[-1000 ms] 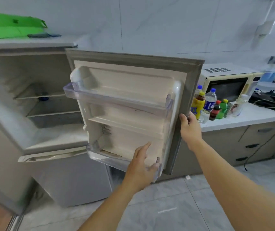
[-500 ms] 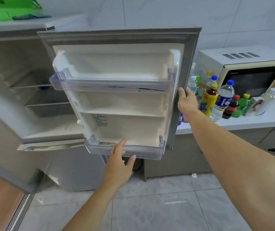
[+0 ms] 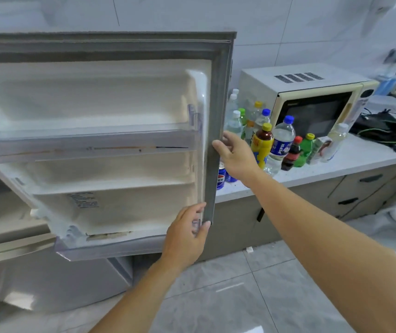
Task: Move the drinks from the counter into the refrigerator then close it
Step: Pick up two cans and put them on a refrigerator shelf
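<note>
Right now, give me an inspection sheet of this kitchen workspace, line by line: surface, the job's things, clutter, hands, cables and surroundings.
Surface: white counter, bottles grouped at its left end.
Job's things: drinks all on the counter, among them a Pepsi bottle, a yellow-capped bottle, a small cola bottle and a green bottle; refrigerator door open, its shelves hold no drinks.
Clutter: microwave behind the bottles; blurred items at the counter's far right.
Hands: left hand grips the door's lower corner; right hand holds the door's edge.
Cables: green and dark cables right of the microwave.
Surroundings: tiled wall, tiled floor, drawers under the counter.
</note>
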Tool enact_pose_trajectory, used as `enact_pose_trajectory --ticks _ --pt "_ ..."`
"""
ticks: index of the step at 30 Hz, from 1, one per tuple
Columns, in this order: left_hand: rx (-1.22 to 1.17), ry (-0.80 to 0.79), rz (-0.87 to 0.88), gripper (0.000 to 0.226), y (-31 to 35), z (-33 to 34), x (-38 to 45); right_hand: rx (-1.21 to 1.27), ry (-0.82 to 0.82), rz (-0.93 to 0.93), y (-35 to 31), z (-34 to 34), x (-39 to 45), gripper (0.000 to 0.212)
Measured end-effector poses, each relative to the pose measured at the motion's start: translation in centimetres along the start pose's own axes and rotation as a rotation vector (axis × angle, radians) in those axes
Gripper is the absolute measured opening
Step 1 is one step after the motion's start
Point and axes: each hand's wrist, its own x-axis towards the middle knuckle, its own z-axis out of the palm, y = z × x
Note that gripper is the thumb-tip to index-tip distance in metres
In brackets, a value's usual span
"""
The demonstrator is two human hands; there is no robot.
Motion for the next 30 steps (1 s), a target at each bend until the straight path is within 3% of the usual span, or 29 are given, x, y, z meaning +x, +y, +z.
enact_pose_trajectory --ticks 2,9,12,15,20,23,26,30 --pt "-0.04 -0.047 0.011 0.042 0.3 2.3 0.2 -0.036 0.015 0.005 1.5 -0.9 -0.2 0.045" --pt "-0.067 -0.125 -0.134 0.063 0.4 10.5 3.6 -0.226 0.062 0.198 12.4 -5.1 0.0 0.043" --pt "-0.151 -0.031 -0.276 0.081 0.5 14.3 7.3 -0.243 0.035 0.213 16.7 -6.7 1.7 0.052" --pt "-0.246 0.166 -0.472 0.089 0.8 17.5 12.8 -0.218 -0.083 0.181 19.6 -7.2 4.7 0.068" --pt "-0.222 0.48 -0.587 0.098 -0.7 18.9 20.7 -0.138 -0.181 -0.058 22.2 -5.5 9.1 0.078" --pt "-0.119 0.486 -0.632 0.108 -2.3 18.5 22.8 -0.127 -0.231 -0.003 23.2 -3.7 10.7 0.095" --pt "-0.006 0.472 -0.646 0.11 -4.0 18.3 23.5 -0.094 -0.203 0.068 24.5 -2.2 11.6 0.094" --pt "-0.036 0.448 -0.634 0.085 -5.7 18.6 23.5 0.02 -0.163 0.121 25.7 -1.5 12.3 0.083"
